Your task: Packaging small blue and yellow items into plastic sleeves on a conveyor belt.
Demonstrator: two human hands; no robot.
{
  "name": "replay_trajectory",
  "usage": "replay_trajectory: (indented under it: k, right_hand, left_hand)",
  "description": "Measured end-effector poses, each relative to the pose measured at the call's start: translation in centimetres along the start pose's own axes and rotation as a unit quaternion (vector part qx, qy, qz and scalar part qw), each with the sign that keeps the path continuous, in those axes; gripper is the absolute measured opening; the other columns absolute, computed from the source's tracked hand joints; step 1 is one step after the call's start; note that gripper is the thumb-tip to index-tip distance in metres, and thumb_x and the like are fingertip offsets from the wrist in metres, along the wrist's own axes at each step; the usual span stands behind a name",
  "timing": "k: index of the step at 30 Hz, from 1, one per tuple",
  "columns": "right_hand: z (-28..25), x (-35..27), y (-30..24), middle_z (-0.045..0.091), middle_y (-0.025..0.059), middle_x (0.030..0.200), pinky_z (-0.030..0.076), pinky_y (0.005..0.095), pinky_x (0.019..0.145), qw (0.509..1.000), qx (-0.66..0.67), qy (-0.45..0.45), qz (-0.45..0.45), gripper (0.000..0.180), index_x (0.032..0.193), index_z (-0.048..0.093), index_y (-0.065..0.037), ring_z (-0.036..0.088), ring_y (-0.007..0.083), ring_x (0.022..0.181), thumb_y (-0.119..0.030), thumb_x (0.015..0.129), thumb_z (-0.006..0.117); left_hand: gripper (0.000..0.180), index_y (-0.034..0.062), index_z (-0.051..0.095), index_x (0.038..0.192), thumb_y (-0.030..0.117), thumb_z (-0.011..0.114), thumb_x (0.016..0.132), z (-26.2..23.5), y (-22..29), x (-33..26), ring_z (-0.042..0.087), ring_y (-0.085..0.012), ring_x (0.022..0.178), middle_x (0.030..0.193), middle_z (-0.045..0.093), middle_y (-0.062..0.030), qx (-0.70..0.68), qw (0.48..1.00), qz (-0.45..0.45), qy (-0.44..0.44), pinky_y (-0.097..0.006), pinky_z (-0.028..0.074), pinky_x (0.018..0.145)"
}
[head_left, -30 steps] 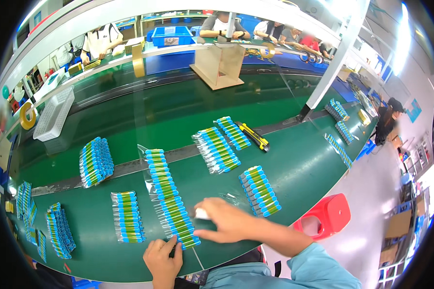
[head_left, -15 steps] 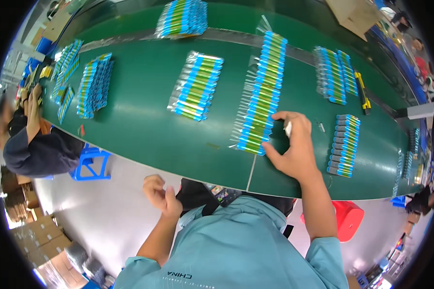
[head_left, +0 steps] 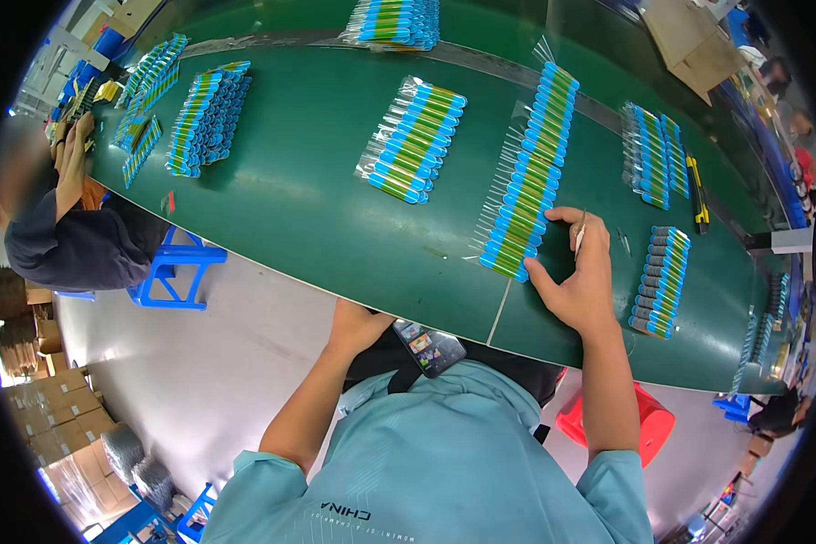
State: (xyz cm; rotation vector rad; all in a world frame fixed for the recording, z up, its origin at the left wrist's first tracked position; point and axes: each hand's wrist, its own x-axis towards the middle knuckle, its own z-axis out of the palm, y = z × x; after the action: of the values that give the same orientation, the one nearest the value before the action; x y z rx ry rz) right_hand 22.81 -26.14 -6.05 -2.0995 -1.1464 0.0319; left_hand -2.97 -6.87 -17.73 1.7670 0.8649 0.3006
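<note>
My right hand (head_left: 582,281) rests at the right edge of a long row of slim blue-and-green pieces (head_left: 533,172), overlapped side by side, with clear plastic ends sticking out on the left. Its thumb and index finger are spread along the near end of that row. A small pale, pointed object (head_left: 580,238) is tucked among its fingers; its kind is unclear. My left hand (head_left: 358,326) is at the table's front edge, beside a phone (head_left: 432,348) with a lit screen near my lap. The left fingertips are hidden by the edge.
On the green table (head_left: 317,181) lie more blue-and-green bundles: a middle stack (head_left: 417,140), a left pile (head_left: 207,122), a far one (head_left: 394,23) and a grey-ended row (head_left: 662,281). A yellow-black cutter (head_left: 697,192) lies at right. A co-worker (head_left: 82,227) sits at left.
My left hand has moved from the air in front of the table to its edge, by the phone. The view has shifted; my right hand stays at the row's near end.
</note>
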Motion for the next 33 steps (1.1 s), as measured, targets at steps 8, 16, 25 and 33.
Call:
replay_trajectory:
  k: [8, 16, 25, 33]
  right_hand:
    - [0.0, 0.0, -0.2, 0.060, 0.0104, 0.121, 0.040, 0.0424, 0.098, 1.000, -0.001, 0.004, 0.004, 0.066, 0.128, 0.050, -0.006, 0.051, 0.0321, 0.112, -0.011, 0.069, 0.081]
    - [-0.1, -0.2, 0.1, 0.060, 0.0102, 0.123, 0.039, 0.0430, 0.099, 1.000, -0.010, -0.001, 0.003, 0.069, 0.129, 0.047, -0.006, 0.051, 0.0325, 0.112, -0.011, 0.069, 0.082]
    - [-0.2, 0.1, 0.1, 0.059, 0.0111, 0.123, 0.040, 0.0442, 0.099, 1.000, -0.004, -0.007, 0.010, 0.069, 0.129, 0.049, -0.006, 0.050, 0.0334, 0.113, -0.012, 0.069, 0.082]
    - [-0.4, 0.1, -0.1, 0.058, 0.0120, 0.119, 0.040, 0.0444, 0.099, 1.000, 0.009, -0.008, 0.029, 0.064, 0.124, 0.053, -0.007, 0.050, 0.0348, 0.114, -0.013, 0.068, 0.083]
  left_hand:
    - [0.031, 0.0005, 0.066, 0.117, 0.011, 0.068, 0.088, -2.6, 0.3, 0.6, 0.065, -0.0320, 0.106, 0.112, 0.069, -0.0174, -0.002, 0.999, 0.021, -0.042, -0.041, 0.050, 0.092]
    - [0.046, 0.0028, 0.061, 0.126, 0.019, 0.074, 0.085, -3.4, 4.8, 0.0, 0.063, -0.0338, 0.112, 0.124, 0.063, -0.0188, 0.174, 0.954, 0.190, -0.152, -0.041, 0.050, 0.095]
    - [0.043, 0.0122, 0.065, 0.129, 0.030, 0.067, 0.090, -0.4, 11.0, -7.3, 0.068, -0.0278, 0.081, 0.088, 0.067, -0.0101, 0.350, 0.853, 0.176, -0.345, -0.040, 0.053, 0.070]
    - [0.039, 0.0157, 0.065, 0.132, 0.031, 0.058, 0.097, 0.9, 9.8, -7.1, 0.067, -0.0267, 0.064, 0.077, 0.068, -0.0074, 0.417, 0.823, 0.174, -0.344, -0.039, 0.052, 0.055]
